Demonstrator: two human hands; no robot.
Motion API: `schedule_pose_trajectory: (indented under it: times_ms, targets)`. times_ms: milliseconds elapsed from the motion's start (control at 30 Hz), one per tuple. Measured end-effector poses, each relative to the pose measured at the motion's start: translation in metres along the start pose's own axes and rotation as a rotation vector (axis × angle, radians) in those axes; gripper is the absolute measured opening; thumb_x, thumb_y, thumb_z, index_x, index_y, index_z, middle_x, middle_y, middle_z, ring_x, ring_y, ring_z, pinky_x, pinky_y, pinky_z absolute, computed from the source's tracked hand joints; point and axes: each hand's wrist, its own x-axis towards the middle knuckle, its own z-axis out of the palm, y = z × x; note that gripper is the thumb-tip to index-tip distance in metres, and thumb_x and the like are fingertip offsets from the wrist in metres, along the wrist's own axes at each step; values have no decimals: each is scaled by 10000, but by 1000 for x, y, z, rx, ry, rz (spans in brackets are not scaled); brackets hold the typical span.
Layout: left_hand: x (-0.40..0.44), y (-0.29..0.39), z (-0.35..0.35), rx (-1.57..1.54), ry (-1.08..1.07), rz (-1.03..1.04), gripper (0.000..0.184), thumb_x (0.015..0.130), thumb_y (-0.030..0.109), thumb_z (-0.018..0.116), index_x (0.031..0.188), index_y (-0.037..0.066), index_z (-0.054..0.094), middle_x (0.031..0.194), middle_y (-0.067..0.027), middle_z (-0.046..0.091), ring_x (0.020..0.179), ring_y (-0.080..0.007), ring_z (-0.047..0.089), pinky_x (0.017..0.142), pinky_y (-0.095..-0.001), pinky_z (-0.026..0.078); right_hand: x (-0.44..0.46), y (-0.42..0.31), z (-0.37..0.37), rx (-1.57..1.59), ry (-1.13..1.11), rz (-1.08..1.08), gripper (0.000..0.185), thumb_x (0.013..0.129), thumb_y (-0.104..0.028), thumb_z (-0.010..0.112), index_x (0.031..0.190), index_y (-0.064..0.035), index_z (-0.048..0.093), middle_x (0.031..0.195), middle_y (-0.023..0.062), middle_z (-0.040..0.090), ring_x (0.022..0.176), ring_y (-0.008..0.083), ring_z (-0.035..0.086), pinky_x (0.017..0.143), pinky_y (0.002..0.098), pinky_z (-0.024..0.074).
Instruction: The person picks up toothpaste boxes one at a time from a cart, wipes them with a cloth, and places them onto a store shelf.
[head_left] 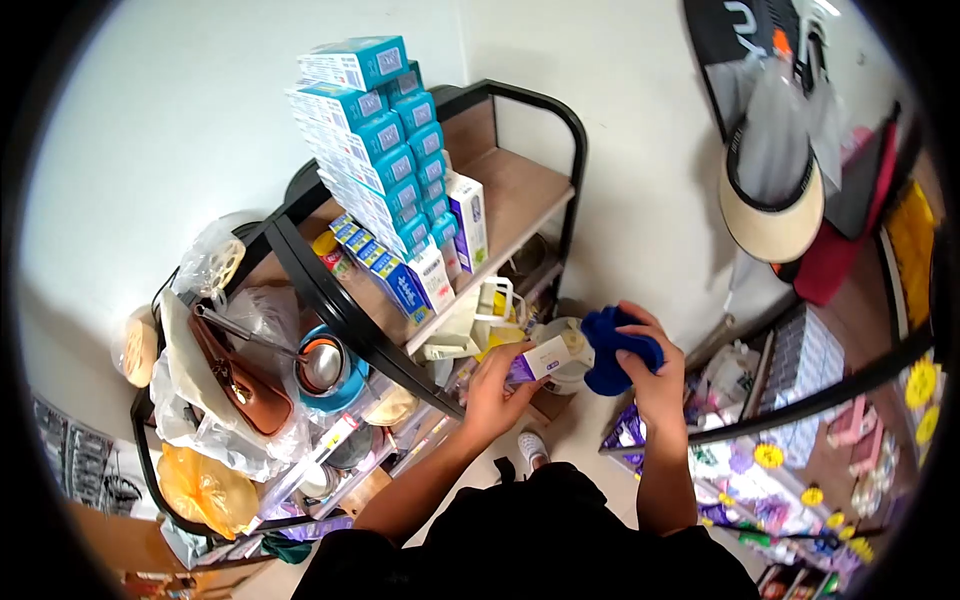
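My left hand (492, 398) is closed round a small white-and-purple box (540, 361), held by its lower end in front of the shelf. To its right, my right hand (650, 372) grips a dark blue cloth (618, 350), with thumb in front and fingers behind. Box and cloth are close together; whether they touch I cannot tell. On the shelf top (520, 190) beyond stands a tall stack of teal-and-white boxes (385, 150). Beside the stack are an upright white-and-purple box (468, 222) and a row of blue boxes (385, 265).
A lower shelf at left holds a brown handbag (245, 385), a metal ladle (322, 362) in a blue bowl (345, 395) and a yellow plastic bag (205, 490). A sun visor (775, 230) hangs on the right wall. Black-railed shelving (820, 390) with packaged goods stands at right.
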Motion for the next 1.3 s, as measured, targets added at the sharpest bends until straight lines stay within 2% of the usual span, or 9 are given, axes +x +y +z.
schedule_pose_trajectory:
  times_ms: [133, 200, 267, 467, 667, 867, 1067, 1200, 1300]
  targets:
    - [-35, 15, 6, -48, -104, 48, 538, 737, 27, 776, 1245, 37, 600, 1157, -174, 659, 1072, -385, 630, 921, -440, 511, -58, -52, 23, -444, -23, -293, 385, 746, 73, 688, 1109, -53, 711, 1335, 162, 624, 1248, 340, 596, 1062, 404, 459]
    - [-45, 29, 11, -104, -156, 80, 540, 719, 15, 764, 1234, 42, 605, 1131, -172, 661, 1052, -388, 633, 906, -447, 517, -79, -59, 28, -640, -223, -441, 453, 686, -17, 762, 1132, -81, 712, 1321, 116, 627, 1100, 327, 630, 930, 397, 521]
    - [-56, 40, 18, -112, -183, 105, 523, 722, 17, 764, 1221, 44, 610, 1110, -170, 663, 1031, -386, 640, 892, -451, 521, -102, -69, 33, -847, -212, -497, 485, 670, -40, 766, 1148, -97, 709, 1297, 104, 625, 1003, 309, 622, 870, 392, 529]
    - [-84, 62, 43, -180, -318, 210, 465, 759, 86, 785, 1194, 34, 627, 1089, -165, 678, 995, -363, 658, 867, -419, 525, -154, -72, -9, -908, -20, -458, 464, 666, -54, 788, 1122, -86, 707, 1233, 92, 643, 922, 296, 613, 808, 387, 525]
    - [-106, 104, 91, -321, -496, 229, 447, 778, 131, 804, 1180, 18, 643, 1050, -168, 686, 953, -356, 658, 843, -411, 519, -220, -89, -56, -1026, 237, -282, 496, 646, -8, 780, 1131, -76, 705, 1201, 106, 650, 988, 325, 629, 857, 407, 533]
    - [-141, 164, 138, -391, -569, 286, 408, 774, 65, 754, 1163, 14, 640, 1036, -180, 677, 908, -377, 674, 778, -415, 549, -292, -134, -71, -1122, 262, -297, 461, 655, -49, 772, 1112, -70, 717, 1148, 95, 661, 902, 292, 622, 769, 378, 525]
    - [-195, 225, 176, -493, -675, 384, 403, 765, 48, 804, 1138, 4, 658, 1035, -155, 697, 917, -303, 697, 787, -365, 548, -390, -161, -145, -1310, 348, -271, 480, 635, -35, 748, 1114, -70, 715, 1149, 69, 640, 897, 270, 599, 787, 369, 532]
    - [-230, 279, 195, -529, -725, 397, 422, 763, 42, 853, 1144, 4, 675, 1086, -130, 714, 977, -234, 700, 845, -336, 540, -457, -176, -191, -1192, 599, -127, 495, 644, 37, 758, 1127, -59, 704, 1173, 98, 651, 1043, 322, 631, 868, 403, 527]
    - [-260, 308, 213, -561, -737, 449, 427, 760, 29, 822, 1159, 7, 672, 1098, -139, 710, 982, -275, 699, 843, -344, 547, -489, -199, -190, -1015, 833, -135, 449, 694, 34, 766, 1128, -56, 700, 1188, 128, 656, 1084, 351, 639, 909, 421, 520]
